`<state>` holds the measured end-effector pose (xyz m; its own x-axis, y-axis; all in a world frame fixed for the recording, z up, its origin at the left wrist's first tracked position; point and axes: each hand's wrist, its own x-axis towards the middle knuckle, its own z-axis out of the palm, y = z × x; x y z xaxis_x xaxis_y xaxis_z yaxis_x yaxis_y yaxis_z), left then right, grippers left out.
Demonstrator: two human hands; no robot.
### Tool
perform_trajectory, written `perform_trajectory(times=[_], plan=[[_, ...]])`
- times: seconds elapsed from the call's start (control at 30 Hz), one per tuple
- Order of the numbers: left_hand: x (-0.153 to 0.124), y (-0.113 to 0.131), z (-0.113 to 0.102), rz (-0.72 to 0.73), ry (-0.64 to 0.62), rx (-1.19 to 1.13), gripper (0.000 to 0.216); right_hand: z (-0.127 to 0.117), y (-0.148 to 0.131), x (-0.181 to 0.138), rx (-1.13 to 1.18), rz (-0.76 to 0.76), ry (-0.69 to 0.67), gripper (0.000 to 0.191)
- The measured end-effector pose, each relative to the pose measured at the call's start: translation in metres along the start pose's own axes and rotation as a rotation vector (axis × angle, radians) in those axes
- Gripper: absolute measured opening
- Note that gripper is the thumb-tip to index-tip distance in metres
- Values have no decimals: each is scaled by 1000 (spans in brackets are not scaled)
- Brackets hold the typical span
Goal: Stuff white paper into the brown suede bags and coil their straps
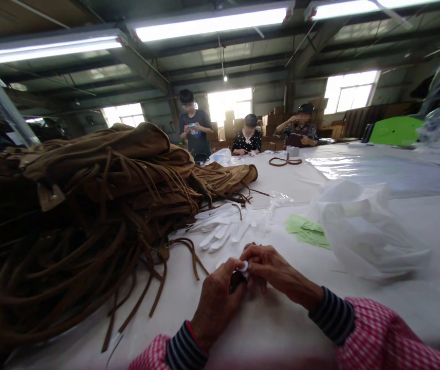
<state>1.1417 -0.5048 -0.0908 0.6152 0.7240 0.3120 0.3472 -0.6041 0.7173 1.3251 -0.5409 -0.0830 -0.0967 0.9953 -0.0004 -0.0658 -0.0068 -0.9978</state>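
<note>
My left hand [218, 300] and my right hand [276, 270] meet over the white tabletop, both closed in a pinch. Between their fingertips is a small white piece [244, 266] with a rounded end; the fingers cover most of it. Just beyond my hands lies a loose pile of flat white strips [220, 234] with rounded ends, some with notched edges. To the left rises a large heap of brown bags [127, 169], their long straps [89, 277] trailing over the table toward my left hand.
Pale green slips [307, 230] and a crumpled clear plastic bag [362, 231] lie right of my hands. A brown strap [285, 160] rests farther back, near clear sheeting [374, 169] and a green object [395, 131]. Three people, one standing [197, 128], are at the far side.
</note>
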Motion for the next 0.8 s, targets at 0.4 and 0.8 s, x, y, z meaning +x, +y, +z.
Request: perform_trajectory(times=[0.4, 0.8], plan=[[-4, -9, 7, 47, -11, 120, 19, -3, -11, 1, -356, -37, -78, 16], [3, -11, 6, -132, -9, 22, 17, -2, 9, -2, -723, -627, 161, 33]])
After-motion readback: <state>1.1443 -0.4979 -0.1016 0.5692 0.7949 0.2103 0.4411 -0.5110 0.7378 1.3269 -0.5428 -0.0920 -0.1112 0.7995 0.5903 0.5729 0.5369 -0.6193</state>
